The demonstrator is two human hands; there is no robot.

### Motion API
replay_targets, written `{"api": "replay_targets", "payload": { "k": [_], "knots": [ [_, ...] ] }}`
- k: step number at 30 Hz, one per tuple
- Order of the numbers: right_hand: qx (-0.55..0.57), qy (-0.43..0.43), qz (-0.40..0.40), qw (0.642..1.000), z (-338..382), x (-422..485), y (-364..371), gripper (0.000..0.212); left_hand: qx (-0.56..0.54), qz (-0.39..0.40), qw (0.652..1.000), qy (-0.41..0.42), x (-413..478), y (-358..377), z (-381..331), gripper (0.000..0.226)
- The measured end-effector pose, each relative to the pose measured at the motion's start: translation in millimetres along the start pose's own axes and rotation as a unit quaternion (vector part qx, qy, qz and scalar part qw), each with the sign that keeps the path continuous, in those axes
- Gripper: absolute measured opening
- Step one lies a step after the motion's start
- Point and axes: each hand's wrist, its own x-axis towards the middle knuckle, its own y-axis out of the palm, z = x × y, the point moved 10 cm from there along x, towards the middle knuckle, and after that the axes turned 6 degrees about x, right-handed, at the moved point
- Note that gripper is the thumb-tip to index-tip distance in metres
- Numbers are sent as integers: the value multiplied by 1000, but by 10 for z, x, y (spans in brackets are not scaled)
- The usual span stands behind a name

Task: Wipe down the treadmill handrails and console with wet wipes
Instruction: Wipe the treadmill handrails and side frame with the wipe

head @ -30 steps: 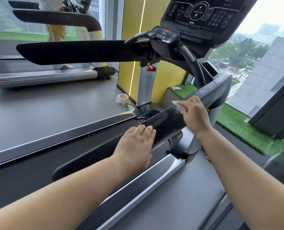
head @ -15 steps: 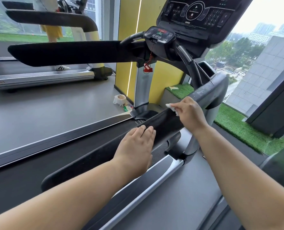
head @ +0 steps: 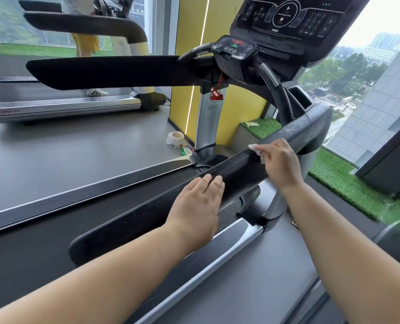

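**A:** Where is the wipe (head: 253, 147)?

**B:** Under the right hand (head: 279, 162), pressed onto the top of the near rail (head: 147, 218), a short way down from the console (head: 287, 17). The fingers bend over the wipe and hold it against the rail. A white corner pokes out past the fingertips.

**A:** And the left hand (head: 199, 202)?

**B:** It lies on the same rail, farther from the console. The fingers are straight and together, flat on the surface and holding nothing. I think it is only steadying.

**A:** How much is done?

**B:** Not much, I'd say. The rail looks dark and slick between the two hands, which may mean that stretch is wiped. The bend nearest the console looks grey and streaked, so I'd count it as still dirty. I can't tell whether the tail end, farthest from the console, has been cleaned.

**A:** What about the far rail (head: 114, 71)?

**B:** It sticks out from the other side of the console, and no hand is near it. Nothing shows whether it has been wiped.

**A:** And the console itself?

**B:** It is above and beyond both hands, and neither touches it. The small panel (head: 235, 46) just below it, where the red clip (head: 216, 95) hangs, is also untouched.

**A:** So what is left?

**B:** Probably the rest of the near rail, the whole far rail, then the console and panel. I judge the job to be in its early part.
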Motion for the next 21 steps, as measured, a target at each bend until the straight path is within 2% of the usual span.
{"api": "replay_targets", "payload": {
  "k": [2,4,7,9,12,15,16,17,18,20,21],
  "knots": [
    [42,56,-17,997,-29,-18,-52,23,-9,-3,1000,-5,0,5,6,67],
    [87,-3,-31,996,310,-95,-56,23,-14,-6,1000,-10,9,-6,20,66],
    [117,-136,58,982,788,-314,214,24,-21,-4,1000,-11,16,-39,23,66],
    [107,-155,65,980,737,-345,275,27,-29,-12,999,-13,13,-71,39,66],
    [82,-41,11,996,295,-153,120,35,-37,-20,999,-14,14,-69,51,66],
    [27,62,16,998,-4,-8,39,23,-61,-30,998,-12,28,-75,81,65],
    [51,87,16,995,-16,15,14,22,-102,-53,993,-18,32,-127,127,63],
    [109,115,22,987,20,14,18,21,-178,-88,979,-37,27,-201,219,58],
    [198,148,37,968,99,-9,63,18,-274,-124,951,-69,12,-279,354,53],
    [364,190,72,909,353,-81,179,11,-450,-181,863,-146,-34,-366,658,39],
    [414,196,82,885,490,-120,216,10,-524,-181,813,-179,-46,-350,771,35]
  ]
}}
